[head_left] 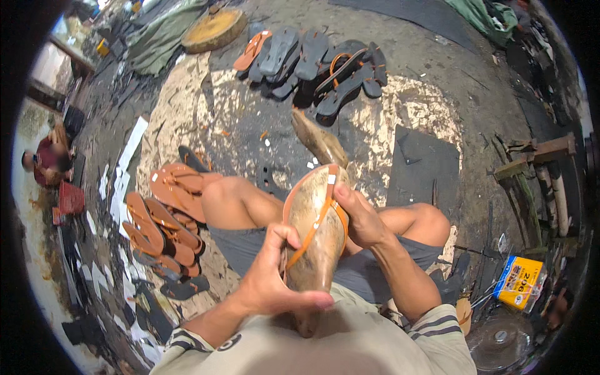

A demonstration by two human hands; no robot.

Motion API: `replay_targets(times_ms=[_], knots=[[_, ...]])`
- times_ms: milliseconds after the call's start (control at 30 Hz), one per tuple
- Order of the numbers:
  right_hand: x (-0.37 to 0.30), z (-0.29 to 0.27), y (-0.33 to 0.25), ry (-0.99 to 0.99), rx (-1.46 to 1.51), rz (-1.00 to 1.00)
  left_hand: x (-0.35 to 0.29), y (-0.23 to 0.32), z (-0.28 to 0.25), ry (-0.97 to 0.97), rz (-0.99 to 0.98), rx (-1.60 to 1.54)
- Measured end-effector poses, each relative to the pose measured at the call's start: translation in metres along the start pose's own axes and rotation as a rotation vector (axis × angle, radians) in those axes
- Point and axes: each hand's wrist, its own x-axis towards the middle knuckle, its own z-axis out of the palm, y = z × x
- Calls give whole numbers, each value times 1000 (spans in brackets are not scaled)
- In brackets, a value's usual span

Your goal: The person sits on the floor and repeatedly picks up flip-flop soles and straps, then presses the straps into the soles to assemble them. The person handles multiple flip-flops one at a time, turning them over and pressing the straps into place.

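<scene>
A wooden shoe last (317, 265), worn and shiny, is held between both hands above my lap. Fitted on it is an orange flip-flop (296, 195), whose thin orange straps (314, 230) cross the wood in a V. My left hand (265, 265) wraps the narrower near end, thumb laid across it. At the wide far end my right hand (362, 219) grips the edge, its thumb pressing near the orange band at the tip. A second wooden last (319, 139) lies on the ground just beyond. The sole's underside is hidden.
Dark flip-flops (310, 55) lie in a group at the far side, with a round wooden block (214, 30) behind. Orange flip-flops (145, 224) are piled to my left. A yellow box (519, 282) and metal bars (531, 169) are at right. A person (53, 156) sits far left.
</scene>
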Motion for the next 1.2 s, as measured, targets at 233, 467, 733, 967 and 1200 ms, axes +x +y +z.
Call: replay_targets(times_ms=[233, 467, 733, 967, 1200], knots=[[-2, 12, 45, 59, 338, -127, -13, -38, -12, 78, -144, -470], [5, 22, 50, 6, 550, -103, -55, -36, 5, 378, -587, -371], [3, 27, 37, 68, 315, -170, -79, -22, -4, 269, -406, -526], [13, 25, -33, -44, -359, 29, -25, -13, -12, 257, 0, -227], [17, 26, 3, 106, -244, -306, -6, 0, 3, 194, -161, -547]])
